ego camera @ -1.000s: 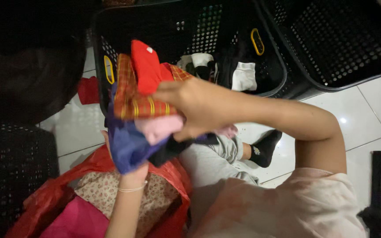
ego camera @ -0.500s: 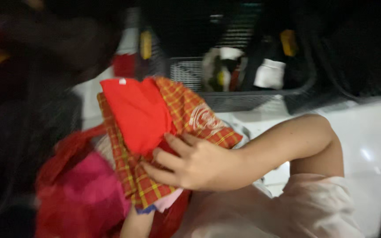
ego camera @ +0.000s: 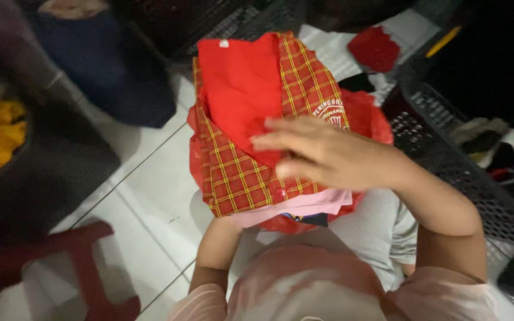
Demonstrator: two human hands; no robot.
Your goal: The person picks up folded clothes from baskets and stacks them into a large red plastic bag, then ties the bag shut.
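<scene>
Right hand point(ego camera: 322, 156): flat, fingers spread, pressing on top of the clothes pile point(ego camera: 257, 131), grip not closed. Left hand: hidden beneath the pile, grip cannot be told. Pile: held above the lap, red cloth point(ego camera: 239, 89) over checked shirt point(ego camera: 239, 172). Beyond: black basket point(ego camera: 447, 154), white tiled floor point(ego camera: 144, 202).

Matt checked cloth point(ego camera: 251, 160), glossy floor tiles point(ego camera: 150, 202)

top: pale pink short-sleeved shirt, sleeves ending at the upper arms | legwear: light grey shorts | forearms: bare, no watch or bangle to be made out in this blurred view | right hand point(ego camera: 322, 156): bare, no glove, no ring visible | left hand: hidden from view, only its bare forearm shows
</scene>
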